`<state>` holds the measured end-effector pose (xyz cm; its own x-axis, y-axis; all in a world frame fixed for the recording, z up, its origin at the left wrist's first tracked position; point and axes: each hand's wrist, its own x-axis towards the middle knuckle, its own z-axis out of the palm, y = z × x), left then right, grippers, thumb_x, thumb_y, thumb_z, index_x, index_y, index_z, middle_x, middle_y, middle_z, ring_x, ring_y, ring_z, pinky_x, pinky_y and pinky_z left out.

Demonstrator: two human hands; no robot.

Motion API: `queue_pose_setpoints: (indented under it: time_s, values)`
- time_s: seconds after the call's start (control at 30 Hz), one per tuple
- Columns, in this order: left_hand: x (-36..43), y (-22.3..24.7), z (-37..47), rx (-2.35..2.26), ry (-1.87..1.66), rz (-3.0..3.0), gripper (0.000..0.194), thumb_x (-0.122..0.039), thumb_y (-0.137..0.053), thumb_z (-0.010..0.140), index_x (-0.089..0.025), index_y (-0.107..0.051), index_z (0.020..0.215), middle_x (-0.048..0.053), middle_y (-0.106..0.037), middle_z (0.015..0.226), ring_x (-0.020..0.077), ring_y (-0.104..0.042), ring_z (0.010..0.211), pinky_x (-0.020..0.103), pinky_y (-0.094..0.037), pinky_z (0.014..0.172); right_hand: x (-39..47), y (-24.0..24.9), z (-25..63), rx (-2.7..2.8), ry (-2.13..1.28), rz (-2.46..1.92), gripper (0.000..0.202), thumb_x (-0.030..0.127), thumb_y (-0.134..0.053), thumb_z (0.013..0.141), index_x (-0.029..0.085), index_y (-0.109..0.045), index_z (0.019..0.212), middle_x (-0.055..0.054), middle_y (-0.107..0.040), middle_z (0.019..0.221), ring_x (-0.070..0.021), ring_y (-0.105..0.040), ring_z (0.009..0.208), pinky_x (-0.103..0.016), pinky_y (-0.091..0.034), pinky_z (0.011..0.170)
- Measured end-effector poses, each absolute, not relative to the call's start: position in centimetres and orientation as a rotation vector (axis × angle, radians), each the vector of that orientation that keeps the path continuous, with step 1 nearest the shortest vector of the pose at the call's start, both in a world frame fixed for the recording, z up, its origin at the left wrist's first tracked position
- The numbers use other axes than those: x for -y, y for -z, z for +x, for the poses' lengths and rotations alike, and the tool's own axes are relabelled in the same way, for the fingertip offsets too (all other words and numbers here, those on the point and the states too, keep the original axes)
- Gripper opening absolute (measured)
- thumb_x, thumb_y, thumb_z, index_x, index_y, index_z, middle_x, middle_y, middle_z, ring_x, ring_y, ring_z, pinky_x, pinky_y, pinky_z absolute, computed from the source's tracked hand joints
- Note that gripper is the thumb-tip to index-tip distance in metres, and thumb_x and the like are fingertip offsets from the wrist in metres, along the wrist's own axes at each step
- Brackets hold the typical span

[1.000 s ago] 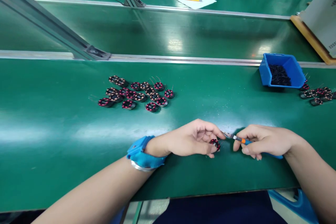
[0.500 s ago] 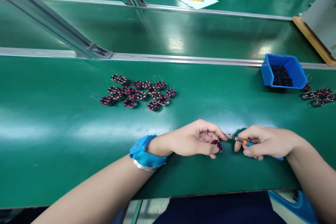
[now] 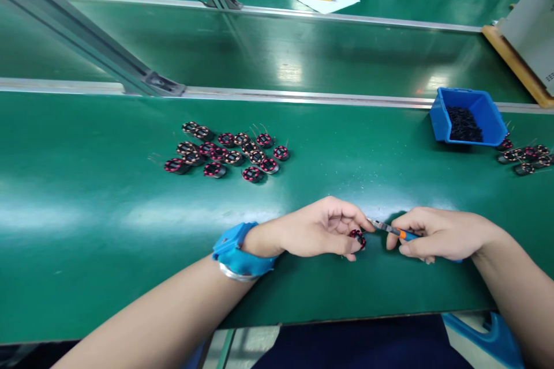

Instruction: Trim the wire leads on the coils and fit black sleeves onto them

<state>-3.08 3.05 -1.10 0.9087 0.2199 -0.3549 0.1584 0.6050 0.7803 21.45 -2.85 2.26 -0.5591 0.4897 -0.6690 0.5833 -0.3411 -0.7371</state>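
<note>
Pinching coil (image 3: 357, 238) w/ left hand (image 3: 320, 230) | right hand (image 3: 437, 236) gripping cutter (image 3: 392, 230)

Bare mat (image 3: 108, 225) left; coil cluster (image 3: 227, 151) (beyond) blocks ahead.

The left hand (image 3: 322, 230) half hides a small, perhaps wound coil (image 3: 357, 237).

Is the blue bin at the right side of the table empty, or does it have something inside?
Not empty. The blue bin has a heap of small black parts over its floor; its upper walls are bare.
</note>
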Motion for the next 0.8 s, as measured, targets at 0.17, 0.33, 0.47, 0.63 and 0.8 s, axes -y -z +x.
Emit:
queue_pose_setpoints:
  time_s: [0.17, 0.33, 0.47, 0.63, 0.8]
  values:
    - [-3.0, 1.0, -3.1, -0.441, -0.043, 0.926, 0.037, -0.021, -0.079, 0.073, -0.014, -0.067, 0.106, 0.001, -0.068, 0.080, 0.0072, -0.065, 0.069, 0.020, -0.056, 0.070, 2.9, -2.2, 21.5, -1.735, 2.076, 1.449, 0.020, 0.025, -0.056, 0.082, 0.013, -0.062, 0.097, 0.002, -0.056, 0.067, -0.0086, -0.053, 0.052, -0.020, -0.041, 0.051]
    - [-3.0, 1.0, -3.1, -0.457, -0.027, 0.943, 0.037, -0.021, -0.079, 0.072, -0.014, -0.066, 0.106, 0.000, -0.068, 0.080, 0.0074, -0.065, 0.070, 0.020, -0.056, 0.071, 2.8, -2.4, 21.4, -1.759, 2.046, 1.447, 0.020, 0.026, -0.056, 0.082, 0.014, -0.062, 0.097, 0.002, -0.054, 0.067, -0.0078, -0.051, 0.052, -0.019, -0.041, 0.050]
    - [-3.1, 1.0, -3.3, -0.435, -0.036, 0.988, 0.036, -0.018, -0.075, 0.075, -0.015, -0.065, 0.110, 0.001, -0.068, 0.082, 0.0074, -0.064, 0.070, 0.021, -0.054, 0.071, 2.8, -2.5, 21.4, -1.805, 2.106, 1.425, 0.020, 0.027, -0.056, 0.082, 0.013, -0.063, 0.094, 0.003, -0.050, 0.067, -0.0071, -0.048, 0.054, -0.018, -0.042, 0.049]
    - [-2.7, 1.1, -3.2, -0.410, -0.098, 1.206, 0.044, -0.019, -0.068, 0.079, -0.014, -0.056, 0.122, 0.005, -0.068, 0.088, 0.0117, -0.066, 0.073, 0.027, -0.055, 0.071, 3.1, -1.7, 22.0, -1.767, 2.258, 1.599, 0.028, 0.034, -0.057, 0.085, 0.013, -0.063, 0.103, 0.002, -0.052, 0.067, -0.0096, -0.050, 0.057, -0.021, -0.045, 0.054]
    - [-1.7, 1.1, -3.0, -0.632, -0.560, 1.933, 0.042, -0.022, -0.062, 0.078, -0.011, -0.058, 0.118, 0.012, -0.070, 0.101, 0.0198, -0.066, 0.088, 0.035, -0.053, 0.080, 3.9, -0.3, 22.9, -2.136, 1.971, 2.000, 0.039, 0.045, -0.054, 0.089, 0.014, -0.061, 0.113, -0.001, -0.054, 0.077, -0.0130, -0.051, 0.067, -0.025, -0.046, 0.062]
